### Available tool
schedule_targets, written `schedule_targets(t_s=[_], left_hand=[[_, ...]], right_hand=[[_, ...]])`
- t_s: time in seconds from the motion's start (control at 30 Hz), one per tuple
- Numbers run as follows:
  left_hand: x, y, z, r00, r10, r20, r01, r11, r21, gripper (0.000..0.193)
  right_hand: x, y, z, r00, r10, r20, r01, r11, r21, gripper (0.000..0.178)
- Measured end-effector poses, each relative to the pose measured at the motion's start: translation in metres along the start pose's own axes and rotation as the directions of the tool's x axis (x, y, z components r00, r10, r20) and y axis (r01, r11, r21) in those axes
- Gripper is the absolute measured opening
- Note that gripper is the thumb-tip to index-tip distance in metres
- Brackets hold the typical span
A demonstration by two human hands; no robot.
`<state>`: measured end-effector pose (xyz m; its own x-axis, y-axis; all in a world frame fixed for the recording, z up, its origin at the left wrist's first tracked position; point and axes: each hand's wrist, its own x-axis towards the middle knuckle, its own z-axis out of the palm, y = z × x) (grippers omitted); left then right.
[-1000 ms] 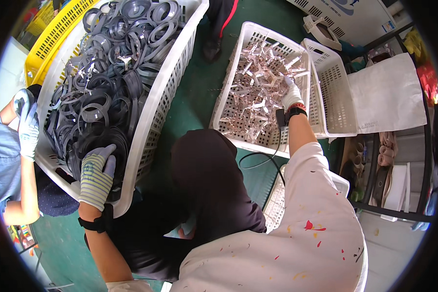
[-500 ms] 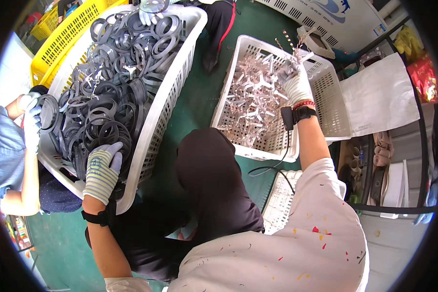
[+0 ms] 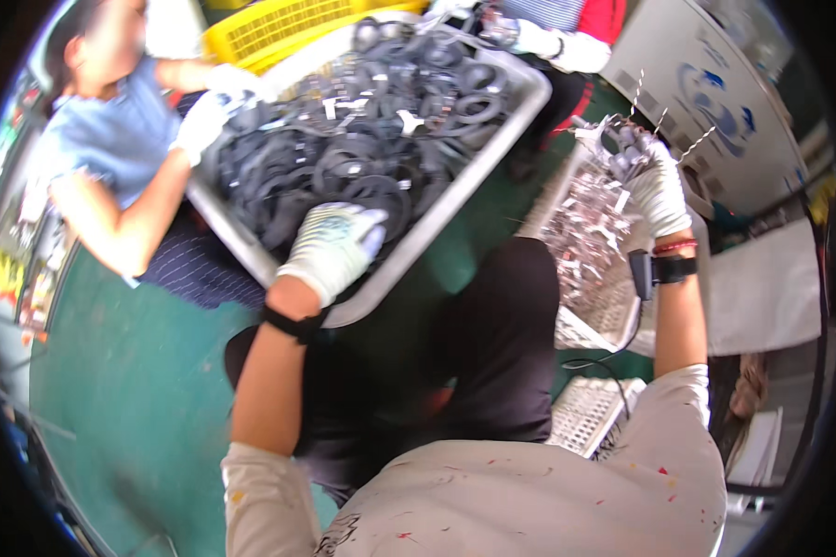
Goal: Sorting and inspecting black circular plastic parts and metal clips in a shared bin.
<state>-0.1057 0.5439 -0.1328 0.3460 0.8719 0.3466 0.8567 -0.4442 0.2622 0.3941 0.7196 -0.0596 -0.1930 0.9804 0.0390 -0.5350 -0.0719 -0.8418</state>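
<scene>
My left hand (image 3: 330, 251), in a striped glove, rests on dark grey flat rings (image 3: 358, 172) heaped in a large white crate (image 3: 529, 97). Its thumb and a finger stretch out to the right, apart; the other fingertips are hidden. My right hand (image 3: 658, 190), gloved too, is closed on a small bunch of grey, branched pieces (image 3: 618, 147), blurred, with thin twisted strips sticking up around them. It is above a smaller white basket (image 3: 581, 330) holding a heap of shiny, branched scrap-like pieces (image 3: 590, 232). A few pale branched pieces (image 3: 410, 122) lie among the rings.
At the left a co-worker in a blue top (image 3: 125, 158) has gloved hands at the crate's edge. Another person's gloved hand (image 3: 553, 45) is at its far end. A yellow crate (image 3: 279, 42) stands behind. A white sheet (image 3: 762, 288) and shelf are at the right.
The view has swung left, so both crates appear farther right. My left hand stays on the rings. My right hand still grips its pieces, now near the basket's far edge.
</scene>
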Motion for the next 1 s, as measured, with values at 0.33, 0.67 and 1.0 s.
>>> schedule_targets(t_s=[0.33, 0.67, 1.0], left_hand=[[-0.005, 0.002, 0.013, 0.991, -0.054, 0.122, 0.046, 0.997, 0.069, 0.03], [-0.001, 0.001, 0.002, 0.995, -0.09, 0.049, 0.085, 0.992, 0.094, 0.03], [0.031, -0.007, -0.019, 0.919, -0.394, 0.019, 0.028, 0.015, -0.999, 0.042]], right_hand=[[0.152, 0.113, 0.223, 0.935, 0.322, 0.146, 0.041, 0.309, -0.95, 0.027], [0.129, 0.124, 0.243, 0.949, -0.009, 0.314, 0.298, -0.289, -0.91, 0.037], [-0.007, 0.189, 0.294, 0.821, 0.261, 0.507, -0.077, 0.932, -0.355, 0.034]])
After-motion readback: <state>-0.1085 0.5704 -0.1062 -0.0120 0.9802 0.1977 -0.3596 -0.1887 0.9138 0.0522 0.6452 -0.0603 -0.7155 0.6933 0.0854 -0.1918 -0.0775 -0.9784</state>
